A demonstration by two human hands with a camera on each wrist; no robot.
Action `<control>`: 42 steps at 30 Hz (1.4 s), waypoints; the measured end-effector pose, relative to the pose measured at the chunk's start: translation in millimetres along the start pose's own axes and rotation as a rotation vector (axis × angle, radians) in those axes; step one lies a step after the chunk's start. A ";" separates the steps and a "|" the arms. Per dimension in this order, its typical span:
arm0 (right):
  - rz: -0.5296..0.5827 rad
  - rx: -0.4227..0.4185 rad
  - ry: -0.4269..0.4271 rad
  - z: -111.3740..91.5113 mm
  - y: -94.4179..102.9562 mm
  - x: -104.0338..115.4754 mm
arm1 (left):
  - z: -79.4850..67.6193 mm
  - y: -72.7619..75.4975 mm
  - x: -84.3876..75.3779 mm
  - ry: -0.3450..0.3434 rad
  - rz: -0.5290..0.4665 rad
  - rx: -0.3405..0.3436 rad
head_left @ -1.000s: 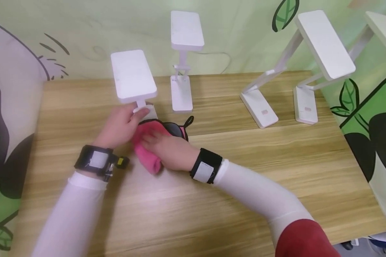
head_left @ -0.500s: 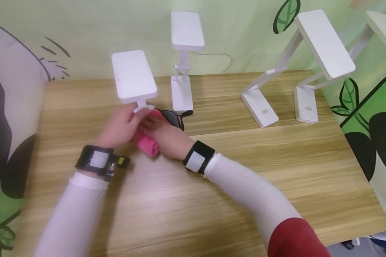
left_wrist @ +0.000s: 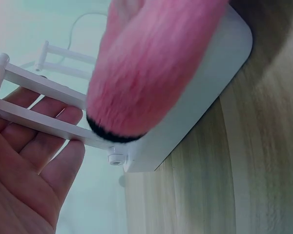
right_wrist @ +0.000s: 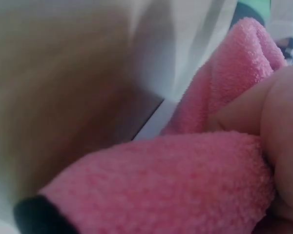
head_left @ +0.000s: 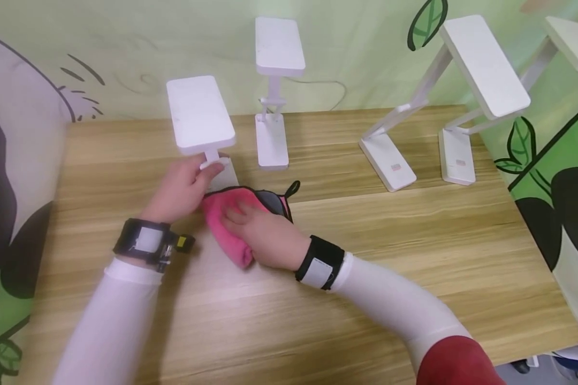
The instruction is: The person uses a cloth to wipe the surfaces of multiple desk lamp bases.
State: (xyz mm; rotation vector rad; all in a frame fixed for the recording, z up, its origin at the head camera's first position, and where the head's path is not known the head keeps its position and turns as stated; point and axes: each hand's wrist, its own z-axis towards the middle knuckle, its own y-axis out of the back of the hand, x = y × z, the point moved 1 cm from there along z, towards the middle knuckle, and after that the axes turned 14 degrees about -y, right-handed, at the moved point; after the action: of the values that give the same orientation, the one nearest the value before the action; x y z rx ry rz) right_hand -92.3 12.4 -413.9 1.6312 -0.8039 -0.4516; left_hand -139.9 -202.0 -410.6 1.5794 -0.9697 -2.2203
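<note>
My left hand (head_left: 177,188) holds the folding arm (left_wrist: 49,124) of a white desk lamp (head_left: 199,112) at the left of the table. In the left wrist view, the fingers lie behind the arm's two bars. A pink cloth (head_left: 223,216) with black edging and a grey underside covers part of the lamp's base (left_wrist: 212,73). On top of this cloth is my right hand (head_left: 272,238), gripping it with a fold bunched between thumb and fingers in the right wrist view. The right fingertips are slightly blurred.
Another white lamp (head_left: 272,139) stands just behind, with a thin cable (head_left: 337,83) along the wall. Two more lamps stand at the right, one (head_left: 387,163) before the other (head_left: 456,155). A printed fabric wall (head_left: 149,43) borders the wooden table (head_left: 366,240) at the back.
My right hand slid the cloth up the lamp base toward its arm, then back down toward me and right, uncovering more of the base. The left hand and lamp stayed still.
</note>
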 end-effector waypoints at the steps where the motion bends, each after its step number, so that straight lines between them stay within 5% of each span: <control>1: -0.005 0.009 0.002 -3.8 -0.8 1.5 | 0.0 -0.1 0.1 0.000 0.005 -0.001; 10: 0.007 0.064 0.010 -9.7 -3.1 7.3 | -0.3 -1.0 1.8 -0.008 0.039 -0.015; 27: 0.021 -0.095 -0.053 68.8 4.2 -11.3 | 0.1 1.2 4.7 -0.067 0.028 -0.017; 42: 0.057 -0.051 -0.071 39.2 4.3 -5.8 | 0.1 1.8 4.2 -0.055 0.041 -0.011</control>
State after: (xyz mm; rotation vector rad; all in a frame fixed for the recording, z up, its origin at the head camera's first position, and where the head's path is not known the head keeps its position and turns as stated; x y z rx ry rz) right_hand -124.1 -11.0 -419.3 1.5479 -0.8825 -0.4882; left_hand -141.9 -205.6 -412.6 1.4868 -0.9942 -2.2484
